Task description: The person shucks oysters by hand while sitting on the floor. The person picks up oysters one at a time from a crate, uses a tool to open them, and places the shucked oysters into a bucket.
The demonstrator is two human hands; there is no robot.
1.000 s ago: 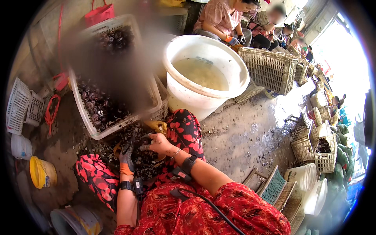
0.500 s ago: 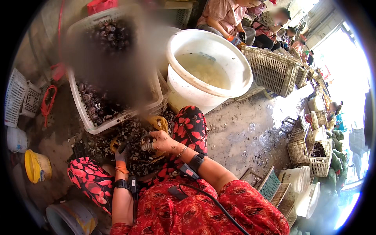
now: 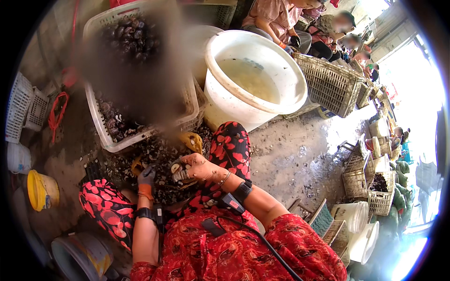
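The gloved left hand (image 3: 146, 180) rests on a heap of dark shellfish (image 3: 154, 159) between the knees, its fingers curled, grip unclear. Just beside it, the bare right hand (image 3: 197, 167) has its fingers closed around a shell (image 3: 178, 174). Beyond stands a white basket (image 3: 140, 105), then a white tub (image 3: 255, 82).

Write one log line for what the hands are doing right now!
left hand: gloved, on shell pile | right hand: bare, holds shellfish | ahead: white basket, white tub
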